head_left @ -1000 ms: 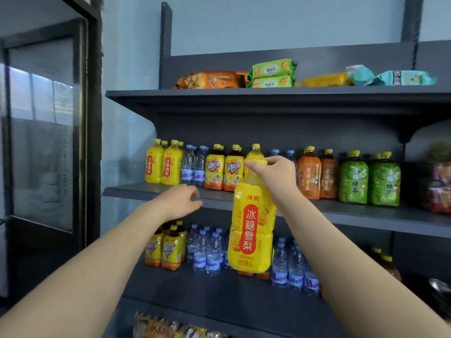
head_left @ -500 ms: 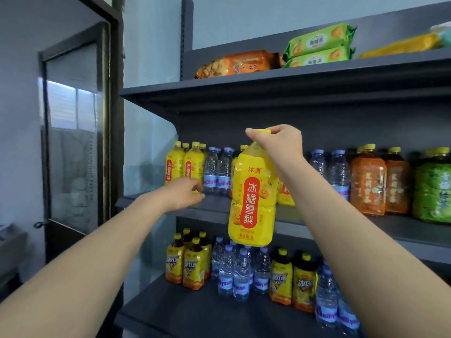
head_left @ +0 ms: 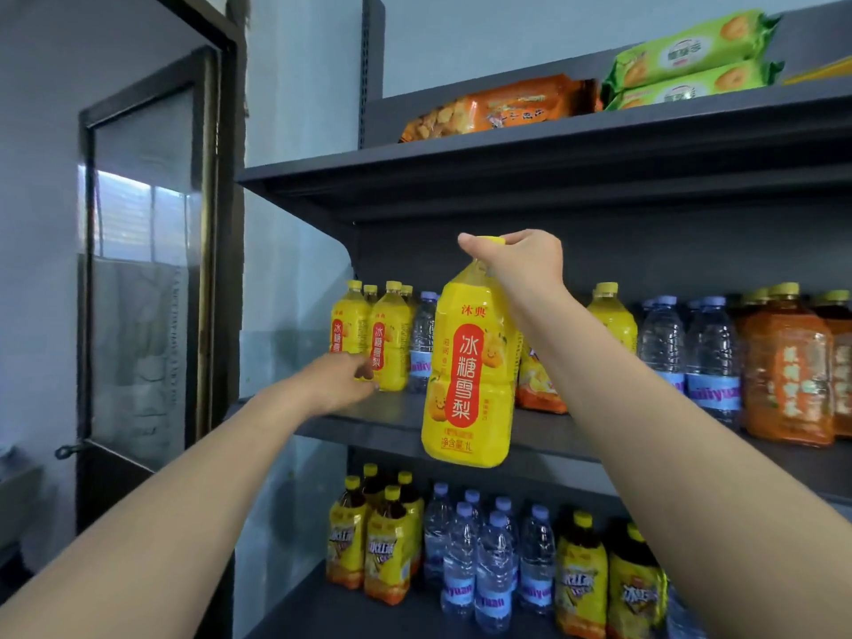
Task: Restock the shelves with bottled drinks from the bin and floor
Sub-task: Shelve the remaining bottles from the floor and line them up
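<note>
Right hand [head_left: 521,265] was seen curled round the cap and neck of the large yellow bottle [head_left: 470,375], which was held upright in the air in front of the middle shelf [head_left: 396,424], its base hanging level with the shelf's front edge. Left hand [head_left: 339,382] was stretched out to the small yellow bottles [head_left: 392,343] at the shelf's left end. It was blurred, so whether it was spread or gripping could not be told, nor whether a bottle was touched.

Shelf space behind the held bottle was taken up: a water bottle [head_left: 422,343] was stood just left of it and orange-labelled bottles [head_left: 537,385] were partly hidden behind it. Further right, another yellow bottle [head_left: 613,315], clear water bottles [head_left: 710,357] and orange drink bottles [head_left: 788,371] were lined up.

Orange snack packs [head_left: 502,110] and green snack packs [head_left: 691,53] were laid on the top shelf [head_left: 507,154]. Iced tea bottles [head_left: 387,555] and small water bottles [head_left: 493,574] were stood on the lower shelf [head_left: 322,611]. A glass door [head_left: 143,269] was seen at far left.
</note>
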### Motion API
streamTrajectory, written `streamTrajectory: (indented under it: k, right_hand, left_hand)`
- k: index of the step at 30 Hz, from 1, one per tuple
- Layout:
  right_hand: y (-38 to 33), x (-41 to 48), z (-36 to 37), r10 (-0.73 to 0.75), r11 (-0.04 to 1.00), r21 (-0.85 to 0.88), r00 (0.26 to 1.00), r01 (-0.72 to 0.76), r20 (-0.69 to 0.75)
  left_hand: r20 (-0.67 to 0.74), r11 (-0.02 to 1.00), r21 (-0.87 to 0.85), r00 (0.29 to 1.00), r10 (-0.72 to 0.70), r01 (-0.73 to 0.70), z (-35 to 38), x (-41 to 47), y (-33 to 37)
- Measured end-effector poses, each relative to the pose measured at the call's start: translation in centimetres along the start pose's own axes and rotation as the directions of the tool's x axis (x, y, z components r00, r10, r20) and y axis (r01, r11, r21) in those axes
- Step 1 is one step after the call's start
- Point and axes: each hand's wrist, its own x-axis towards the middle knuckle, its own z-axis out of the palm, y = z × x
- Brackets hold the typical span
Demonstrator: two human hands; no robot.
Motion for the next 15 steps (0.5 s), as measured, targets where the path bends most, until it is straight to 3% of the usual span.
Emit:
streamTrajectory:
  k: [15]
  right_hand:
    - [5.4, 8.0, 17.6, 0.048, 0.999, -0.020, 0.999, -0.048, -0.008]
  left_hand:
    - [0.128, 0.997, -0.076, 0.992, 0.009, 0.001, 4.7, 9.2, -12.4]
